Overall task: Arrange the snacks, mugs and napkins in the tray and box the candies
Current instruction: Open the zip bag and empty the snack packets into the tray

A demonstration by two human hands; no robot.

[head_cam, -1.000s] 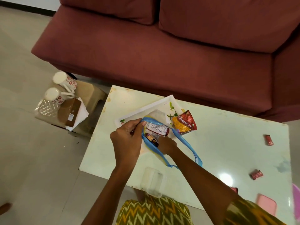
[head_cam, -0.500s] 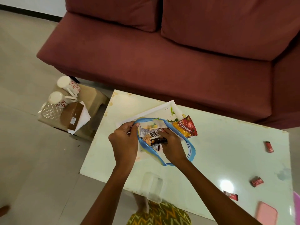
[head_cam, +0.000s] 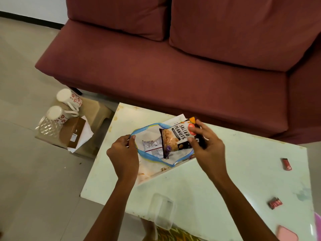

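Above the table point(head_cam: 225, 180), the zip bag point(head_cam: 151, 154) rim is pinched by the left hand point(head_cam: 124, 156); the salted peanuts packet point(head_cam: 175, 138) is gripped by the right hand point(head_cam: 206, 145).

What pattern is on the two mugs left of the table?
White mugs with red flower-like motifs; shows best in the head view.

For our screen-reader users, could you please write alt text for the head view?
The right hand holds a peanuts packet at the mouth of a zip bag, whose rim the left hand pinches, over a pale table. Two candies lie to the right; two mugs sit on a stool to the left.
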